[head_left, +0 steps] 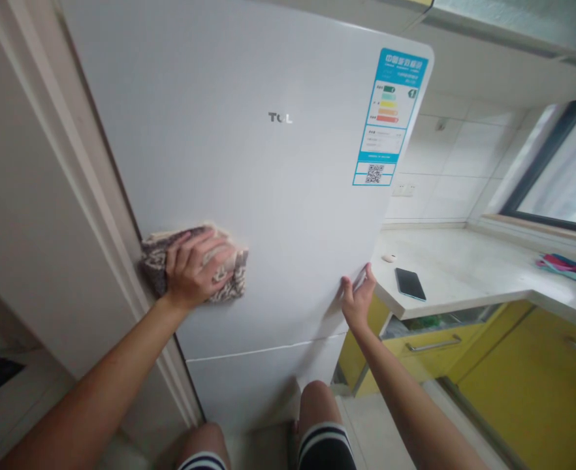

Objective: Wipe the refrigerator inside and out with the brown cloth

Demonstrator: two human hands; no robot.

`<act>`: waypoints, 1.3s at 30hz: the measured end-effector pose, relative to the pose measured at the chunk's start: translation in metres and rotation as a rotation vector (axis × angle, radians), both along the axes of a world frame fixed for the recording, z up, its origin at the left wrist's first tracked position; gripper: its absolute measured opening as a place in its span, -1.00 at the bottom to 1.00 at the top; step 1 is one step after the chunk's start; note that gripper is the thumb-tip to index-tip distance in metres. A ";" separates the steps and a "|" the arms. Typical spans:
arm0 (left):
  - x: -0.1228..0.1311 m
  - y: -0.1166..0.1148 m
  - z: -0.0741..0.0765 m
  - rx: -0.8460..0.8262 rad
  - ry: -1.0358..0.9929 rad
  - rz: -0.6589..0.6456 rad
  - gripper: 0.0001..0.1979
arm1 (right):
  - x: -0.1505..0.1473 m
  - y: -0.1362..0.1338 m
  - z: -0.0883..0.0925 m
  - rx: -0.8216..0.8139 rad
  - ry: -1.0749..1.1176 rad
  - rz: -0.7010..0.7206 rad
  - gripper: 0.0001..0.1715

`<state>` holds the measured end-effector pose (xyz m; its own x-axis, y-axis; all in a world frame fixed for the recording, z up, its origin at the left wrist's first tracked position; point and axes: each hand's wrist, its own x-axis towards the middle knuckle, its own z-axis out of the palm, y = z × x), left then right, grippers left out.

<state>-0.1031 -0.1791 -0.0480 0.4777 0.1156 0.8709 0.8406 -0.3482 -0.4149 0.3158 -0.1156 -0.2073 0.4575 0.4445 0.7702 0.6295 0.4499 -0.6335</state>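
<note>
A white refrigerator door [249, 176] with a TCL logo fills the middle of the head view. At its lower left, my left hand [197, 264] presses a brown-and-white patterned cloth [236, 277] flat to the surface, fingers curved over the fabric. My right hand [359, 297] grips the door's right edge, with the thumb on the front and the other fingers partly hidden round the side. A blue and white energy label [388, 117] is stuck to the upper right of the door. Below both hands runs the seam above a lower white panel [249, 385].
To the right, a white countertop [445, 254] carries a phone [410, 284], a small pale object [389, 258] and colourful cloths [569, 267]. Yellow cabinets [528, 372] stand beneath it. A door frame [92, 196] borders the refrigerator's left side. My knees [320, 405] are close to the lower panel.
</note>
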 end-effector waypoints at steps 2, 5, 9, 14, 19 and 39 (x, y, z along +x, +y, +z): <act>0.041 0.007 0.045 0.040 -0.177 0.000 -0.56 | 0.000 0.000 0.000 0.000 0.010 0.004 0.02; 0.107 0.018 0.093 -0.006 -0.219 -0.051 -0.59 | 0.000 -0.003 0.002 0.008 0.036 0.002 -0.11; 0.180 0.033 0.108 -0.132 0.051 -0.159 -0.56 | 0.007 -0.011 0.011 0.007 0.094 0.052 -0.24; 0.232 0.037 0.042 -0.229 0.442 -0.218 -0.67 | 0.025 -0.023 0.025 -0.058 0.163 0.264 -0.30; 0.244 0.019 -0.069 -0.244 0.723 -0.333 -0.79 | 0.042 -0.044 0.011 -0.154 0.104 0.487 -0.20; 0.236 0.049 0.213 -0.034 0.200 -0.177 -0.64 | 0.033 -0.050 -0.086 -0.353 0.284 0.360 -0.24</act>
